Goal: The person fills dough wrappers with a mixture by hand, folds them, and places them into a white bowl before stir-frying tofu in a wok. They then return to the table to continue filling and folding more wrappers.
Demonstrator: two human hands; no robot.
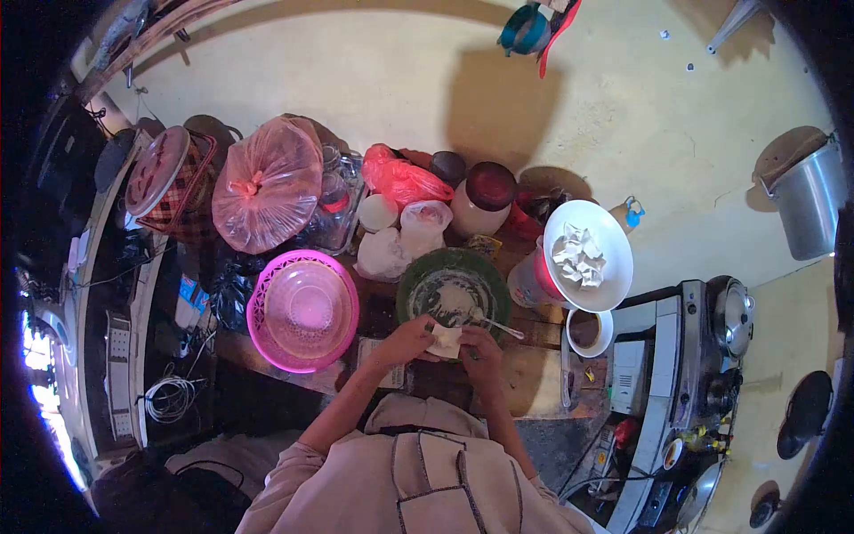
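Observation:
A small pale square wrapper (444, 342) is held between my two hands, just over the near rim of the green bowl. My left hand (411, 342) pinches its left side, and my right hand (481, 352) grips its right edge. Inside the green bowl (412, 278) lies a whitish, floury-looking mixture (455, 301). A metal spoon (503, 327) rests in it, its handle sticking out over the right rim. To the right, a white bowl (616, 238) holds several folded white pieces (578, 255) that look like filled wrappers.
On my left stands a pink basket (258, 331). Behind are a tied pink bag (267, 191), white bags (382, 254) and a red-lidded jar (485, 198). A small white bowl of dark liquid (606, 336) sits right, near the stove (685, 356).

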